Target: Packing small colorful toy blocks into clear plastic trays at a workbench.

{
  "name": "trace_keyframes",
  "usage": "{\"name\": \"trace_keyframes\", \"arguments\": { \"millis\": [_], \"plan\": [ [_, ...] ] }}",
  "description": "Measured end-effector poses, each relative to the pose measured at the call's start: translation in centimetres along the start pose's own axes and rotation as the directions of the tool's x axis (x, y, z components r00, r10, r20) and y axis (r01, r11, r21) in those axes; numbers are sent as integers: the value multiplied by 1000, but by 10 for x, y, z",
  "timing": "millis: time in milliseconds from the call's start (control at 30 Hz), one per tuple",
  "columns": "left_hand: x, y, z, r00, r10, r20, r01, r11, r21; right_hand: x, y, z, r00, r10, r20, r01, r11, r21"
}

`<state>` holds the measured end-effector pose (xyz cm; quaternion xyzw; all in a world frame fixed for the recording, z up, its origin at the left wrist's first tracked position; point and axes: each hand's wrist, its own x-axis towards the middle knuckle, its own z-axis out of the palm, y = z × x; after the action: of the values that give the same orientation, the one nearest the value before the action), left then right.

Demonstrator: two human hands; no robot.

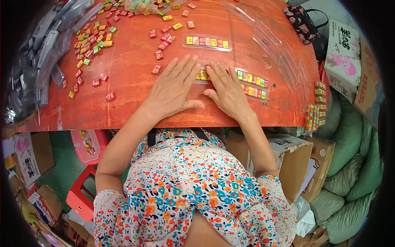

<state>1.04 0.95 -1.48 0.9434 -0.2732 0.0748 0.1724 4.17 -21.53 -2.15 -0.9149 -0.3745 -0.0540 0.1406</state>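
My left hand [170, 90] lies flat with its fingers stretched out and its thumb spread to the right. Opposite it, my right hand [227, 88] is also stretched out, palm down. Between their fingertips a clear plastic tray [200, 82] shows in part, with small yellow boxes [201, 75] in it; the rest is under my hands. Just right of my right hand are two clear trays, each with a row of small coloured boxes: a farther row [252, 78] and a nearer row [254, 91]. Beyond my fingertips lies another filled tray [207, 42].
Loose small boxes [92, 43] are scattered over the red table [131, 53], left and far. Clear plastic trays [49, 49] heap at the left edge. Stacked boxes [316, 111] stand at the right edge. A black patterned bag [299, 24] and cartons [343, 57] stand right.
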Motion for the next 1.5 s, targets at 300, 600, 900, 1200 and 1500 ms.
{"name": "trace_keyframes", "arguments": {
  "millis": [300,600,900,1200,1500],
  "plan": [
    [-7,5,8,999,5,47,-4,1000,-19,-6,-6,1,998,-13,64,20,995,-95],
    [-2,4,13,1000,-19,-17,19,1000,1,3,0,6,998,-59,-32,56,995,-79],
    [-7,-19,16,969,-72,-235,96,991,90,22,17,-10,971,-163,-175,190,971,149],
    [55,-43,-5,962,-11,-273,-8,998,-70,59,61,-24,957,-228,-179,249,963,104],
    [108,-56,5,994,-58,-94,66,994,83,79,101,-4,988,-137,-71,143,985,91]
  ]
}}
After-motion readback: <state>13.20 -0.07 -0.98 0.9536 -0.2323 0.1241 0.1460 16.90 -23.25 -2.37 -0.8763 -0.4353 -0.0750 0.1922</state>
